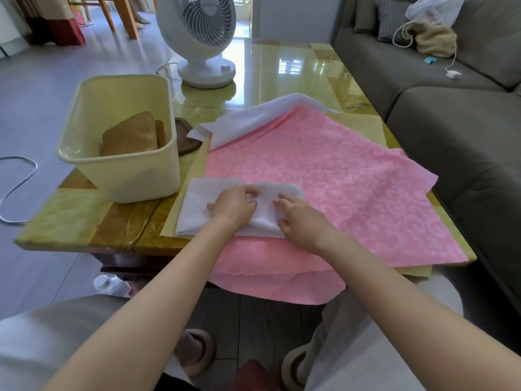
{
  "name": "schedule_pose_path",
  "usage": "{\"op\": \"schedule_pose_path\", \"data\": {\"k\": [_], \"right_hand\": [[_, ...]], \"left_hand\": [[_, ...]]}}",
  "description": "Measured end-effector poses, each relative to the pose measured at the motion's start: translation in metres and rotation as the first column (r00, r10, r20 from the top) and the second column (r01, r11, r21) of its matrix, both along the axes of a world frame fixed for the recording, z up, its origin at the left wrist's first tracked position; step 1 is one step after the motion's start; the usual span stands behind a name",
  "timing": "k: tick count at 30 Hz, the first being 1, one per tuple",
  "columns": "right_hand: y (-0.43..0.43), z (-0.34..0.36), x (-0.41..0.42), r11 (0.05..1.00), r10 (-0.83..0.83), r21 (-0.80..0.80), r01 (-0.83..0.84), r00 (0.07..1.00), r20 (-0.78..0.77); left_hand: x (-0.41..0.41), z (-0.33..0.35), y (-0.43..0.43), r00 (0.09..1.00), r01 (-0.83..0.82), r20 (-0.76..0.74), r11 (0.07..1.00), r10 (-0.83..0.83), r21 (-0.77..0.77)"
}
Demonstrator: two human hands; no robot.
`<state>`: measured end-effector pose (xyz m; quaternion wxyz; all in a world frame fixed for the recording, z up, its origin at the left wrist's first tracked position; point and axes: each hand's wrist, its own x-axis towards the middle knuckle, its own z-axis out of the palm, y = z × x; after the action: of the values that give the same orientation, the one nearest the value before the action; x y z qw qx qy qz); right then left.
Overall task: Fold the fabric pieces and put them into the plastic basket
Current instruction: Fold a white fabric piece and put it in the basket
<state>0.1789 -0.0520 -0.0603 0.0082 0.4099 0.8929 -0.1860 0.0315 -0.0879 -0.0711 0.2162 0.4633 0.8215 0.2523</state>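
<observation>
A partly folded white fabric piece lies at the near edge of the table, on top of a large pink patterned fabric. My left hand pinches a fold in the middle of the white piece. My right hand grips the same piece at its right end, thumb under the near edge. A cream plastic basket stands just left of the white piece and holds a folded brown fabric. Another white fabric lies crumpled at the pink fabric's far edge.
A white desk fan stands at the far side of the glossy green table. A dark brown item lies behind the basket. A grey sofa runs along the right. A white cable lies on the floor at left.
</observation>
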Motion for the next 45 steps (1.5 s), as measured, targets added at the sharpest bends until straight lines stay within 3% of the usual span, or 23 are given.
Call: {"op": "schedule_pose_path", "data": {"k": [5,9,15,20,25,27,30,32,34,36,39,42,45], "right_hand": [[0.001,-0.004,-0.006,1.000,0.018,-0.019,-0.017,0.997,0.075],[-0.001,-0.004,-0.011,0.999,0.029,0.021,-0.031,0.996,0.080],[-0.027,-0.009,-0.030,0.995,0.098,0.039,-0.093,0.985,-0.144],[-0.055,-0.014,-0.043,0.978,0.208,0.056,-0.202,0.970,-0.127],[-0.067,-0.021,-0.052,0.961,0.252,0.094,-0.260,0.964,0.088],[-0.067,-0.023,-0.054,0.964,0.234,0.101,-0.247,0.964,0.126],[-0.067,-0.022,-0.056,0.970,0.219,0.080,-0.229,0.968,0.122],[-0.065,-0.022,-0.058,0.976,0.207,0.059,-0.211,0.976,0.063],[-0.063,-0.018,-0.059,0.988,0.152,0.000,-0.152,0.988,-0.031],[-0.062,-0.007,-0.057,0.991,0.088,-0.086,-0.099,0.989,-0.123],[-0.055,0.009,-0.055,0.984,-0.004,-0.173,-0.048,0.958,-0.288],[-0.047,0.022,-0.046,0.959,-0.193,-0.284,0.021,0.782,-0.593],[-0.034,0.032,-0.020,0.931,-0.344,-0.334,0.144,0.648,-0.679]], "left_hand": [[0.000,0.000,-0.006,0.989,0.092,-0.112,0.995,-0.095,-0.038],[-0.001,0.001,-0.019,0.992,0.097,-0.093,0.988,-0.086,0.120],[-0.013,-0.009,-0.049,0.934,0.154,-0.331,0.988,-0.136,0.027],[-0.024,-0.014,-0.062,0.977,0.159,-0.169,0.974,-0.131,0.160],[-0.047,-0.011,-0.077,0.949,-0.124,-0.266,0.977,0.168,0.176],[-0.055,-0.009,-0.081,0.952,-0.227,-0.185,0.968,0.244,0.105],[-0.064,-0.005,-0.084,0.964,-0.262,0.053,0.964,0.260,0.033],[-0.067,0.000,-0.084,0.960,-0.245,0.130,0.969,0.248,-0.038],[-0.067,0.005,-0.084,0.972,-0.210,0.097,0.976,0.214,-0.052],[-0.061,0.014,-0.083,0.967,-0.226,0.127,0.973,0.219,0.041],[-0.039,0.034,-0.079,0.966,-0.218,0.204,0.929,0.161,0.299],[-0.007,0.057,-0.071,0.966,-0.118,0.258,0.886,-0.003,0.450],[0.021,0.062,-0.059,0.955,-0.003,0.268,0.895,-0.130,0.446]]}}
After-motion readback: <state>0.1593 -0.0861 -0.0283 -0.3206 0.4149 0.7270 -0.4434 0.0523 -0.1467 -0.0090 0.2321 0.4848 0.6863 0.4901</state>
